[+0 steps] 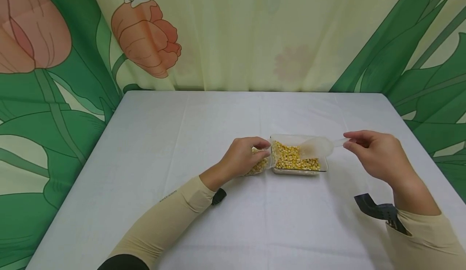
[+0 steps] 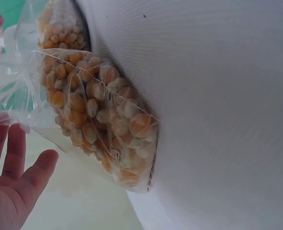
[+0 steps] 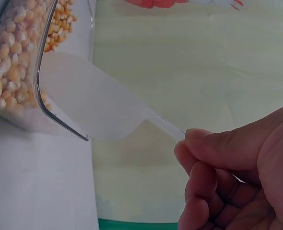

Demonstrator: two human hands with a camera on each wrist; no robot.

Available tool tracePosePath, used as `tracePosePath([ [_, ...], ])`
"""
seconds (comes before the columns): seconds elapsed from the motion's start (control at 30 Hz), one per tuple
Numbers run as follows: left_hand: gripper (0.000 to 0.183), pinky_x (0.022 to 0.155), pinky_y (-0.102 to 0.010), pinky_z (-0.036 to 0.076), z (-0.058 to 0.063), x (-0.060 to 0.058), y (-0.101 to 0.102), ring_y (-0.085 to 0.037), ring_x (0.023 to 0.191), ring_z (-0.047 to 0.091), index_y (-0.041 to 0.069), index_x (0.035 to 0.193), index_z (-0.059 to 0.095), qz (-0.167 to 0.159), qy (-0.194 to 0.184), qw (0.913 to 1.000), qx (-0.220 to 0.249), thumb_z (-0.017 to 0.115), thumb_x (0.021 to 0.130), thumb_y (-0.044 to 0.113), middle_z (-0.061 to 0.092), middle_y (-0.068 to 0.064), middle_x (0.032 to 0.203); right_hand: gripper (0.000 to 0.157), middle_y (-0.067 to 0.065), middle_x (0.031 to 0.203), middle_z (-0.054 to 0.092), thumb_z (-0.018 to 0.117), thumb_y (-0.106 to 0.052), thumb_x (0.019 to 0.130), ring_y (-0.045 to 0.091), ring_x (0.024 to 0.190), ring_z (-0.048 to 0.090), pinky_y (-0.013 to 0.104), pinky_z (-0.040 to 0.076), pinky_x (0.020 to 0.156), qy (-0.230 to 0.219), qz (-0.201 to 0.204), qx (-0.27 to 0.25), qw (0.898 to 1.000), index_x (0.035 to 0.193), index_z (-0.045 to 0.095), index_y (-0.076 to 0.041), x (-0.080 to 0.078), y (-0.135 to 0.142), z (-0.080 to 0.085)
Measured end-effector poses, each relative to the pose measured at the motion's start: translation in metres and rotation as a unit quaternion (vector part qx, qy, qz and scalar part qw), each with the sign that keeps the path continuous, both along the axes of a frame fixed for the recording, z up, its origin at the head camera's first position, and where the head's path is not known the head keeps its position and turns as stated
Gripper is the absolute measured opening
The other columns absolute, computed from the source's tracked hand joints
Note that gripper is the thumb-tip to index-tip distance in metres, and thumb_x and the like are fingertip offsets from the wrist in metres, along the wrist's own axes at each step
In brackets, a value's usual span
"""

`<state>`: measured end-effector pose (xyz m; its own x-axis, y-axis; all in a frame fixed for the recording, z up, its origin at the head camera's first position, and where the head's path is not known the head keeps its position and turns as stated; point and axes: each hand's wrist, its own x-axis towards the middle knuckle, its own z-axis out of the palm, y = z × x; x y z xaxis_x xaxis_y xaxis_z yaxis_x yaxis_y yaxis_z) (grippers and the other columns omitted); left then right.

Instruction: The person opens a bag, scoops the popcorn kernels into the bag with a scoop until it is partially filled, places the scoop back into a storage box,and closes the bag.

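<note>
Scoop (image 1: pixel 316 147), clear plastic: I see my right hand (image 1: pixel 375 154) pinching its thin handle, bowl over the corn-filled tray (image 1: pixel 282 171) mid-bench (image 1: pixel 174 140). Bag of kernels (image 2: pixel 91 110) beside the tray: left hand (image 1: pixel 242 156) pinches its top edge, other fingers relaxed.

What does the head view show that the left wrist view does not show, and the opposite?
Only the head view shows the right hand pinching the handle of a clear scoop over the clear tray of corn kernels, and the whole white table with the flowered curtain behind. Only the left wrist view shows, close up, the single kernels inside the clear plastic bag and its creased film. Both show the left hand at that bag, and the white cloth.
</note>
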<state>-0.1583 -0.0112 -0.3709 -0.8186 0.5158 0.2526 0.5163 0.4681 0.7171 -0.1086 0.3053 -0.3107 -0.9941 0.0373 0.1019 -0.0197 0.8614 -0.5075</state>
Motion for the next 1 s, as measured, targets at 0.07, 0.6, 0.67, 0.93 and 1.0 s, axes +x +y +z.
tracePosePath([
  [0.07, 0.022, 0.09, -0.024, 0.051, 0.0, 0.0, 0.0, -0.016, 0.103, 0.067, 0.005, 0.114, 0.074, -0.001, 0.0, 1.0, -0.001, 0.074, 0.093, 0.014, 0.074, -0.004, 0.109, 0.033, 0.027, 0.105, 0.068, 0.062, -0.017, 0.101, 0.036, 0.091, 0.059, 0.025, 0.047, 0.056, -0.004, 0.005, 0.0, 1.0, 0.124, 0.065, 0.006, -0.001, 0.0, -0.002],
  [0.6, 0.021, 0.09, -0.025, 0.05, 0.002, 0.002, 0.0, -0.016, 0.103, 0.067, 0.006, 0.114, 0.074, -0.001, -0.004, 1.0, -0.006, 0.073, 0.094, 0.014, 0.074, -0.003, 0.109, 0.049, 0.022, 0.119, 0.062, 0.058, -0.034, 0.103, 0.034, 0.104, 0.056, 0.042, 0.045, 0.078, -0.123, -0.008, -0.12, 0.985, 0.136, 0.058, 0.002, -0.013, 0.015, -0.03],
  [0.67, 0.021, 0.09, -0.024, 0.05, 0.002, 0.002, 0.001, -0.016, 0.103, 0.067, 0.006, 0.114, 0.074, 0.0, -0.005, 1.0, -0.007, 0.073, 0.094, 0.014, 0.074, -0.003, 0.109, 0.05, 0.019, 0.117, 0.064, 0.058, -0.036, 0.103, 0.03, 0.102, 0.057, 0.042, 0.044, 0.079, -0.126, -0.011, -0.131, 0.983, 0.136, 0.058, 0.001, -0.014, 0.015, -0.033],
  [0.93, 0.021, 0.089, -0.023, 0.05, 0.001, 0.002, 0.001, -0.015, 0.102, 0.067, 0.006, 0.114, 0.074, -0.002, -0.006, 1.0, -0.006, 0.073, 0.094, 0.013, 0.074, -0.003, 0.109, 0.05, 0.011, 0.112, 0.067, 0.059, -0.035, 0.102, 0.02, 0.093, 0.059, 0.04, 0.045, 0.08, -0.118, -0.021, -0.154, 0.981, 0.135, 0.059, 0.002, -0.015, 0.015, -0.044],
  [1.0, 0.022, 0.089, -0.023, 0.05, 0.001, 0.001, 0.001, -0.016, 0.102, 0.067, 0.006, 0.114, 0.074, -0.003, -0.003, 1.0, -0.005, 0.073, 0.094, 0.013, 0.074, -0.003, 0.109, 0.05, 0.013, 0.114, 0.065, 0.06, -0.036, 0.102, 0.02, 0.094, 0.059, 0.039, 0.045, 0.08, -0.115, -0.023, -0.155, 0.981, 0.135, 0.06, 0.002, -0.015, 0.013, -0.046],
])
